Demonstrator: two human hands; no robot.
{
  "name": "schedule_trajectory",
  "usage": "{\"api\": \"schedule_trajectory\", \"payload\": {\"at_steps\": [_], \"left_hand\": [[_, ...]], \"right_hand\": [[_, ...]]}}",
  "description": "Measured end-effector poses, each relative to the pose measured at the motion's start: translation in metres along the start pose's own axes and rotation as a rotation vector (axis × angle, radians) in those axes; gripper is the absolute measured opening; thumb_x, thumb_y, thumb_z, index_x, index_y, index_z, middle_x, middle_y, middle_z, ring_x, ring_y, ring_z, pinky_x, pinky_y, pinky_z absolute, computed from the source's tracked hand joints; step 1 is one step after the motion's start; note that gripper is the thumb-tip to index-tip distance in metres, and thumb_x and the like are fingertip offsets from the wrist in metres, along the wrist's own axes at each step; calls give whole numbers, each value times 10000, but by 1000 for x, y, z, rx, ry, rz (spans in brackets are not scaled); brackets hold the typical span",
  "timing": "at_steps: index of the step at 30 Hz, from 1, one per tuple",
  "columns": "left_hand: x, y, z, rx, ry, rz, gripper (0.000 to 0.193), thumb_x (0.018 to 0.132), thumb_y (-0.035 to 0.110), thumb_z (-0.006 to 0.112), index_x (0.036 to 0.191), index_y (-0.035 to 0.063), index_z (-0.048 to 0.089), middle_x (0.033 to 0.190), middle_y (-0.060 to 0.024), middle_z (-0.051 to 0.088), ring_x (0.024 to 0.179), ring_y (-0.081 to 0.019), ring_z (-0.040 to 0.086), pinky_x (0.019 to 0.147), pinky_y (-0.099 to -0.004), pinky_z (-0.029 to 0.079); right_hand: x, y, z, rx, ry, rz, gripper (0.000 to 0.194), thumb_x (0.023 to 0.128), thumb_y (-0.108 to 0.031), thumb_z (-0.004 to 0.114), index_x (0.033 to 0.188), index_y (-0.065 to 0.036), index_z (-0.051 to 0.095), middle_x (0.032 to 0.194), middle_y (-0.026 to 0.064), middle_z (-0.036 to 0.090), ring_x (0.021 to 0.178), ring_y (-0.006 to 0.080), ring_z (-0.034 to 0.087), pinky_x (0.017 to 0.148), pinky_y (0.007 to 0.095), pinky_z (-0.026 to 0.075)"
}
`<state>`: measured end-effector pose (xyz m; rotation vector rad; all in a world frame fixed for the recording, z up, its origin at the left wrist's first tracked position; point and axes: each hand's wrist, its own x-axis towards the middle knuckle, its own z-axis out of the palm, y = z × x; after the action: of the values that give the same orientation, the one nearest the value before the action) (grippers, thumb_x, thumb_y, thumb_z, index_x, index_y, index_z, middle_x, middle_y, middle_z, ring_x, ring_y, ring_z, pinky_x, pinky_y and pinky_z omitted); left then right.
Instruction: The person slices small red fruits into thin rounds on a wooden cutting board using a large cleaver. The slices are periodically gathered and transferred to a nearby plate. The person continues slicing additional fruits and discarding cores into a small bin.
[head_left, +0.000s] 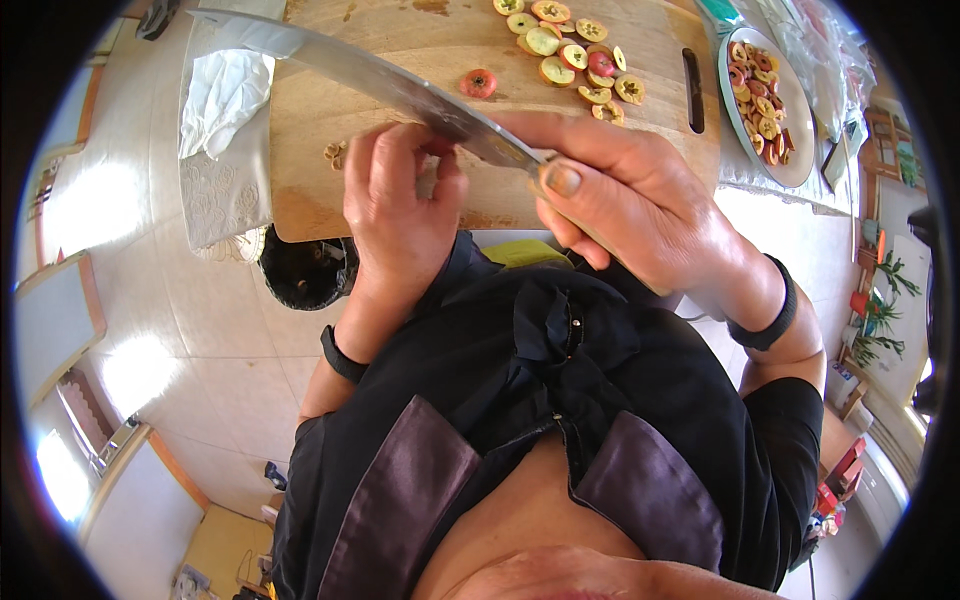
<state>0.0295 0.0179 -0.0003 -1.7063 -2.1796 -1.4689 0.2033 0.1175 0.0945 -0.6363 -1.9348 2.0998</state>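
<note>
My right hand grips the wooden handle of a large kitchen knife, thumb against the base of the blade. The long blade slants up to the left across the wooden cutting board. My left hand is curled just under the blade, its fingers around a small reddish fruit mostly hidden by blade and fingers. Beyond the blade, a red crab apple piece lies alone on the board. Several cut apple slices, some with hollow centres, lie scattered at the far right of the board.
An oval plate of apple slices stands right of the board, beside clear plastic bags. A white crumpled cloth lies at the left. Small core bits sit near my left hand. Below the board's edge is a black-lined bin.
</note>
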Motion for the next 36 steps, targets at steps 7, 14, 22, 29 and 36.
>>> {"api": "schedule_trajectory", "payload": {"at_steps": [7,14,22,29,36], "left_hand": [[1,3,2,-37,-33,25,220,738,25,727,934,57,633,821,-50,637,669,-194,594,617,-320,516],[4,3,-3,24,-66,-33,167,786,24,693,928,45,608,797,-75,601,733,-255,574,652,-376,495],[5,3,1,-22,7,61,192,760,-6,682,934,48,620,856,-79,636,787,-265,587,693,-374,505],[8,1,-1,15,6,-16,175,757,-12,653,915,54,619,825,-61,625,758,-253,565,691,-363,495],[11,0,-1,6,-1,-43,119,762,-10,612,863,49,592,741,-56,562,697,-257,515,644,-382,447]], "right_hand": [[-8,-5,-5,39,-12,54,411,1056,-179,429,1410,22,481,662,-30,470,559,37,430,525,198,377],[3,11,-3,66,0,-79,375,1058,-143,445,1391,15,513,643,-40,454,554,38,424,515,208,381],[5,20,-4,65,-7,-125,363,1046,-136,474,1371,17,532,670,-25,493,585,43,451,540,211,407],[19,25,-1,-145,10,-255,359,1023,-170,524,1314,37,566,913,109,692,782,152,658,713,270,532],[26,25,-1,-261,7,-366,336,998,-162,557,1280,17,592,1004,176,710,890,252,709,796,307,549]]}}
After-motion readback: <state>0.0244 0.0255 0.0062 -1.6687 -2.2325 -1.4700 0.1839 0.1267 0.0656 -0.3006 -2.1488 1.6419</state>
